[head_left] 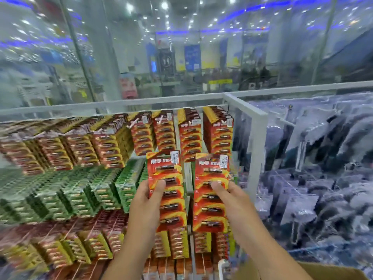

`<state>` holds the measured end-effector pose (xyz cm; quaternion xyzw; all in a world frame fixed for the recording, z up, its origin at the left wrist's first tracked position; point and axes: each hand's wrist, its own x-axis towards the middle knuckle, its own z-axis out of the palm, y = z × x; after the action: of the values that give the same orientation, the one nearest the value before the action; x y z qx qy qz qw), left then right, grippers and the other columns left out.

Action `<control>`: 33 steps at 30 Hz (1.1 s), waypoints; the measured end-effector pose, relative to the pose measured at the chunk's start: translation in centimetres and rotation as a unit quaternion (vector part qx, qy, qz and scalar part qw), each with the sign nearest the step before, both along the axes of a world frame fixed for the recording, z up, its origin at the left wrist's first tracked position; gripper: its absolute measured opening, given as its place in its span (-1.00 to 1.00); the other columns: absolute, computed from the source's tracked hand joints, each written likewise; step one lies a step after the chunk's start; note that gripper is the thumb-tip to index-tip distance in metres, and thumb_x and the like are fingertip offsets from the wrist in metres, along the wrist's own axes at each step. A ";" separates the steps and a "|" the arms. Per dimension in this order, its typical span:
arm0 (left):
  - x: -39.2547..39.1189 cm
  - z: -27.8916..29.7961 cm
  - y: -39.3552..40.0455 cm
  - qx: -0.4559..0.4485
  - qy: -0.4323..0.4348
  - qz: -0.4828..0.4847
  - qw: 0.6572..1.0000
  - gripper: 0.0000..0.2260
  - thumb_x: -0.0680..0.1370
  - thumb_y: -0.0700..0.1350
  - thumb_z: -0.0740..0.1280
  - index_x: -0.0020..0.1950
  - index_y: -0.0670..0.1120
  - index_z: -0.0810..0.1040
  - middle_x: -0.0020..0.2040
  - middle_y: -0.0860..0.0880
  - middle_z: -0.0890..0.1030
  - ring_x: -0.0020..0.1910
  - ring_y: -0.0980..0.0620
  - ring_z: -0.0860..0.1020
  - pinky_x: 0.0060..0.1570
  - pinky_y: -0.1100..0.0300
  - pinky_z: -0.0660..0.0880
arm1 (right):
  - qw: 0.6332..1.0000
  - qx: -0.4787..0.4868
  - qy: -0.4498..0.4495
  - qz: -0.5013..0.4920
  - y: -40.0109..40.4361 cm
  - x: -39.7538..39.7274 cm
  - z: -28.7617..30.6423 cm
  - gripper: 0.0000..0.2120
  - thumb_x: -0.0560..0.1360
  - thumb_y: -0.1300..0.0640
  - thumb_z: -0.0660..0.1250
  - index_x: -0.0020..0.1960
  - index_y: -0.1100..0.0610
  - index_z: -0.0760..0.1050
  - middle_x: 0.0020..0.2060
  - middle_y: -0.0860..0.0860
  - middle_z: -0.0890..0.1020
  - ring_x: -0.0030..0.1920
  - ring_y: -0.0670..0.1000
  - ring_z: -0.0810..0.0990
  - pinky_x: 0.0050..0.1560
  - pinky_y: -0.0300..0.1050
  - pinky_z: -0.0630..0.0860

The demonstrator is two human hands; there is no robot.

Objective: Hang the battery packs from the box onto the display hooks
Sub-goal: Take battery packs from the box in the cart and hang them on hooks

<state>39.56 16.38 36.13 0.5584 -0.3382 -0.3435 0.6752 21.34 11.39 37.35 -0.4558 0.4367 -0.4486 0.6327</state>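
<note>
left hand [148,201] and right hand [230,196] grip battery packs [165,190] (side by side, narrow gap)

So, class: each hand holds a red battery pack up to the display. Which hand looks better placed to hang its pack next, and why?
Probably the right hand. Its battery pack sits directly below the top row's rightmost stack, beside the white frame post. The left hand holds its pack under the gap between two stacks. The hooks themselves are blurred.
</note>
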 end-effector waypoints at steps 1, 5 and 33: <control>0.9 0.5 -0.1 -0.006 -0.002 0.007 1.000 -0.85 0.64 0.08 0.34 0.17 0.13 0.62 -0.03 0.03 0.77 -0.09 -0.04 0.76 -0.08 -0.08 0.68 | 1.000 -0.004 0.000 0.008 -0.2 1.2 0.6 -0.84 0.67 -0.04 0.33 0.17 -0.03 0.63 -0.06 -0.01 0.79 -0.05 0.08 0.79 0.06 0.14 0.70; 5.1 1.9 -1.1 -0.020 0.000 0.025 0.999 -0.85 0.64 0.11 0.36 0.17 0.14 0.61 -0.04 0.10 0.77 -0.11 0.02 0.76 -0.08 -0.04 0.67 | 0.999 -0.027 0.018 0.021 -1.7 5.9 2.5 -0.82 0.69 -0.02 0.31 0.15 -0.01 0.67 -0.07 -0.02 0.79 -0.08 0.05 0.79 0.00 0.10 0.70; 18.2 1.8 -12.7 0.013 -0.021 0.022 0.999 -0.80 0.57 0.27 0.36 0.11 0.23 0.60 -0.01 0.13 0.75 -0.05 0.01 0.74 0.01 -0.16 0.68 | 0.992 -0.079 0.101 -0.011 -12.0 18.5 3.6 -0.73 0.66 -0.16 0.30 0.30 -0.10 0.54 0.19 -0.29 0.62 0.32 -0.12 0.55 0.40 0.07 0.49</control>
<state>57.72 3.72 37.98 0.5819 -0.3355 -0.3208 0.6678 39.83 -0.60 40.90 -0.5426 0.4661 -0.4406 0.5424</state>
